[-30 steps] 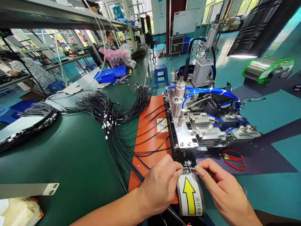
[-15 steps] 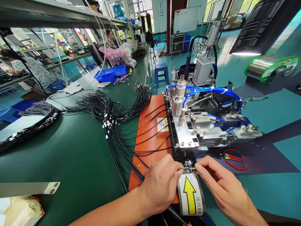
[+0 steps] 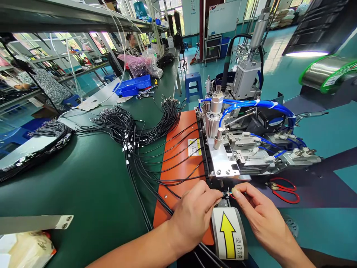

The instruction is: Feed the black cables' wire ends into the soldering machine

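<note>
Both hands meet at the front end of a metal machine (image 3: 245, 156). My left hand (image 3: 192, 216) is closed on a thin black cable (image 3: 224, 195), pinched close to its end. From that end come fine coloured wires (image 3: 231, 194), red and bluish ones among them. The thumb and forefinger of my right hand (image 3: 259, 214) pinch the wire tips. Just below the fingers is a curved cover (image 3: 230, 232) with a yellow arrow. Further cables (image 3: 178, 154) run across the orange plate (image 3: 178, 134) into the machine's side. My fingers partly hide the wire ends.
A large bundle of black cables (image 3: 128, 130) lies on the green table (image 3: 92, 193). Red-handled cutters (image 3: 286, 190) rest right of the machine, below a solder wire spool (image 3: 323, 74). Blue trays (image 3: 134, 85) stand farther back. A metal strip (image 3: 36, 223) juts in at lower left.
The view has shifted slightly, so the machine appears farther right. My left fingers have come a little nearer the right ones, with the cable end still pinched between both hands.
</note>
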`<state>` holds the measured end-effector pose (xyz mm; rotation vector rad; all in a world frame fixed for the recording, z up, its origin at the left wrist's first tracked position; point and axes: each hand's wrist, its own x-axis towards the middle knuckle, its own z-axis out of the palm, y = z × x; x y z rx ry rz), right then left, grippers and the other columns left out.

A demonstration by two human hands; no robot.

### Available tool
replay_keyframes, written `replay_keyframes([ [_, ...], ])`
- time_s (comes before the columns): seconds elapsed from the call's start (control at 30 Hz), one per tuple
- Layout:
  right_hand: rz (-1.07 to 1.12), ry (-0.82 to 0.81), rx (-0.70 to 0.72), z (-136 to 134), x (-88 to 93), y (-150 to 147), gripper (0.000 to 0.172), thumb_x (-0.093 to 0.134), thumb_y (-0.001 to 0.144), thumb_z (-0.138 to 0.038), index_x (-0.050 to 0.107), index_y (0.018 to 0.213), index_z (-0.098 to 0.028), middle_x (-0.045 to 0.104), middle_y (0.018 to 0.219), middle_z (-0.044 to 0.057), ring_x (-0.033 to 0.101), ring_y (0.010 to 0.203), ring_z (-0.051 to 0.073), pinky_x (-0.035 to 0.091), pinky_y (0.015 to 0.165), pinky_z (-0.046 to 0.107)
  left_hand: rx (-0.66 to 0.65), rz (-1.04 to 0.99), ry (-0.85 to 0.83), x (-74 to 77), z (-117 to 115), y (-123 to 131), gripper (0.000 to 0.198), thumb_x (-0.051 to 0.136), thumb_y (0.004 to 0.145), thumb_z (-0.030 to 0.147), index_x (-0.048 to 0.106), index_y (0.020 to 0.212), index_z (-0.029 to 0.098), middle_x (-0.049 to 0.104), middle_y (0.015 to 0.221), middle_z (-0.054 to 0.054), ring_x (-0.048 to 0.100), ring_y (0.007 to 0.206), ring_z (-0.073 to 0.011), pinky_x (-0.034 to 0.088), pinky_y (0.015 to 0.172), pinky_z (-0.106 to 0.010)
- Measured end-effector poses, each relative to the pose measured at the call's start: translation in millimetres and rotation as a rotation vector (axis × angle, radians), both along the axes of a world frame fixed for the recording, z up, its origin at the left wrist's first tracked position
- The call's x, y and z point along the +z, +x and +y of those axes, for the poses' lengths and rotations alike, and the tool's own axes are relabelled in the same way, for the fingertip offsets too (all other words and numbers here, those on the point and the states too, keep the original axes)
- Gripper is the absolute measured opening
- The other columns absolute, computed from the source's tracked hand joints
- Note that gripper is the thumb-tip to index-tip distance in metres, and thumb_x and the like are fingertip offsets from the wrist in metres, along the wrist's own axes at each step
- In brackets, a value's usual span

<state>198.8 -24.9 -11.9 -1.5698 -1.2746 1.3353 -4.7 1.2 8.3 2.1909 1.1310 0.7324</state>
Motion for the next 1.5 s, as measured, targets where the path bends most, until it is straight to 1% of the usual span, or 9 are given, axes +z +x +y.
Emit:
replay_keyframes([
  [0.2, -0.010, -0.010, 0.000, 1, -2.8, -1, 0.034, 0.051, 0.097, -0.058, 0.058, 0.099, -0.024, 0.056, 0.079, -0.002, 0.048, 0.069, 0.015, 0.041, 0.058, 0.024, -0.007, 0.023, 0.001, -0.1, 1, 2, 0.023, 0.052, 0.099, 0.014, 0.072, 0.110, 0.018, 0.057, 0.084, -0.005, 0.058, 0.076, -0.0175, 0.050, 0.065, -0.026],
  [0.33, -0.027, -0.006, 0.006, 1, -5.4, 1, 0.034, 0.050, 0.098, -0.058, 0.058, 0.097, -0.025, 0.056, 0.080, -0.002, 0.049, 0.070, 0.015, 0.042, 0.060, 0.024, -0.003, 0.021, 0.005, 0.8, 2, 2, 0.023, 0.052, 0.098, 0.013, 0.072, 0.108, 0.017, 0.057, 0.084, -0.005, 0.058, 0.075, -0.0173, 0.049, 0.064, -0.026],
  [0.53, -0.019, 0.000, -0.025, 1, -9.6, 0, 0.035, 0.052, 0.096, -0.060, 0.059, 0.095, -0.026, 0.058, 0.080, -0.002, 0.050, 0.071, 0.015, 0.044, 0.063, 0.025, 0.001, 0.022, 0.002, 0.9, 2, 2, 0.023, 0.052, 0.098, 0.013, 0.073, 0.108, 0.017, 0.056, 0.083, -0.005, 0.057, 0.074, -0.0168, 0.049, 0.064, -0.026],
  [0.8, -0.020, -0.021, -0.038, 0, -7.2, 0, 0.038, 0.052, 0.095, -0.063, 0.059, 0.093, -0.026, 0.057, 0.076, -0.003, 0.048, 0.067, 0.015, 0.043, 0.059, 0.024, -0.005, 0.033, -0.002, 0.4, 2, 3, 0.023, 0.052, 0.097, 0.011, 0.072, 0.106, 0.018, 0.054, 0.083, -0.004, 0.056, 0.073, -0.0162, 0.048, 0.063, -0.025],
  [1.0, 0.003, -0.016, -0.056, 1, -10.1, -2, 0.036, 0.053, 0.095, -0.061, 0.060, 0.097, -0.026, 0.060, 0.079, -0.002, 0.052, 0.070, 0.016, 0.046, 0.061, 0.024, 0.009, 0.056, -0.020, 3.1, 3, 4, 0.022, 0.053, 0.098, 0.011, 0.072, 0.106, 0.018, 0.054, 0.083, -0.003, 0.056, 0.073, -0.0158, 0.048, 0.064, -0.024],
  [1.2, -0.031, 0.015, -0.066, -2, -12.1, -2, 0.033, 0.054, 0.095, -0.058, 0.061, 0.094, -0.026, 0.059, 0.076, -0.002, 0.053, 0.066, 0.016, 0.046, 0.057, 0.023, 0.012, 0.084, -0.019, 4.2, 3, 5, 0.022, 0.053, 0.097, 0.010, 0.072, 0.104, 0.017, 0.053, 0.082, -0.003, 0.056, 0.072, -0.0159, 0.047, 0.063, -0.024],
  [1.3, -0.014, 0.008, -0.080, -3, -13.5, -2, 0.033, 0.055, 0.094, -0.058, 0.061, 0.094, -0.026, 0.059, 0.074, -0.002, 0.053, 0.064, 0.016, 0.046, 0.055, 0.023, 0.016, 0.092, -0.012, 4.0, 3, 5, 0.021, 0.053, 0.097, 0.010, 0.072, 0.103, 0.017, 0.053, 0.082, -0.003, 0.056, 0.072, -0.0161, 0.047, 0.062, -0.025],
  [1.5, -0.008, -0.004, -0.075, -3, -14.4, -3, 0.034, 0.054, 0.095, -0.059, 0.061, 0.095, -0.026, 0.060, 0.075, -0.002, 0.054, 0.065, 0.016, 0.046, 0.055, 0.023, 0.013, 0.127, -0.016, 5.0, 4, 7, 0.021, 0.054, 0.096, 0.010, 0.072, 0.103, 0.017, 0.055, 0.084, -0.004, 0.058, 0.074, -0.0171, 0.049, 0.063, -0.025],
])
